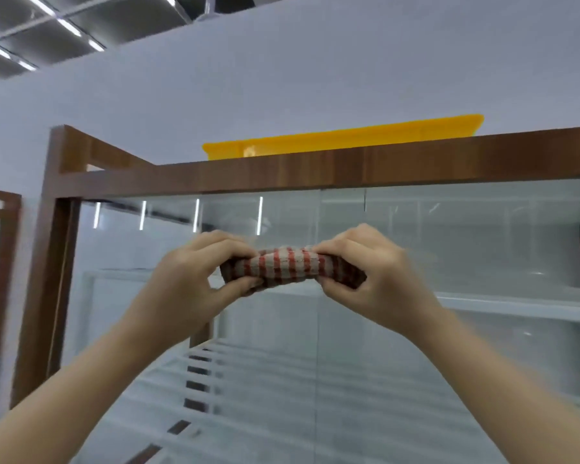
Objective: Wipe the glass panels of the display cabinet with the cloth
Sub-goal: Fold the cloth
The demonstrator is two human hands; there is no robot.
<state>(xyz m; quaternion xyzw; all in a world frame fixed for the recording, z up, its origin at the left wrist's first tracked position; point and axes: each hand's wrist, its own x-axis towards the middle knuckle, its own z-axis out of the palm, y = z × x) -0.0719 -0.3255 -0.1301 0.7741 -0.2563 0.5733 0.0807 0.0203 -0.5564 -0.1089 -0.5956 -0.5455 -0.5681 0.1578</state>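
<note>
Held bunched cloth (290, 267) between left hand (195, 276) and right hand (365, 272), fingers pinched shut on its ends, probably folding a pad before wiping glass (449, 236).

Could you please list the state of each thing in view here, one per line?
cloth: bunched up, gripped at both ends, held in front of the glass.
left hand: closed on the cloth's left end.
right hand: closed on the cloth's right end.
glass panels: shut, showing reflections; whether the cloth touches them cannot be told.
yellow tray: lying on top of the cabinet frame.
</note>
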